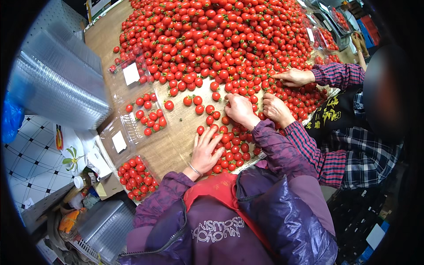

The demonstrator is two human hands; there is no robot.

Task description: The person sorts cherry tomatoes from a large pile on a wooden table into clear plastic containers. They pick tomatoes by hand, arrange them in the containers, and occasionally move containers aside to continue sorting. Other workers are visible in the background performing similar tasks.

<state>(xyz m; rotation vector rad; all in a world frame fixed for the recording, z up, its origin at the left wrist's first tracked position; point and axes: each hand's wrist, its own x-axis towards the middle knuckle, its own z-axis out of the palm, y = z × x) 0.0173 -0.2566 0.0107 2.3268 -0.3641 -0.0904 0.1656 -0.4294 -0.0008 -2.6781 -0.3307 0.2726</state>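
My left hand [207, 149], a thin bangle at its wrist, rests with fingers spread on loose cherry tomatoes [232, 150] near the table's front edge. Farther forward and to the right, my right hand [241, 108] is bent down among tomatoes; its fingertips are partly hidden, so a grip cannot be told. To the left lies a clear plastic clamshell box [164, 123] with a loose layer of tomatoes in it. Closer to me, another clear box [150, 169] is full of tomatoes. Open clear lids bear white labels [119, 141]. A large tomato heap [212, 36] covers the far side.
Tall nested stacks of clear boxes [63, 79] stand at the left edge. At right, a co-worker's two hands [293, 78] touch tomatoes close to my right hand. A gloved hand [359, 43] and filled boxes [326, 38] are beyond. More nested boxes [102, 225] sit low at left.
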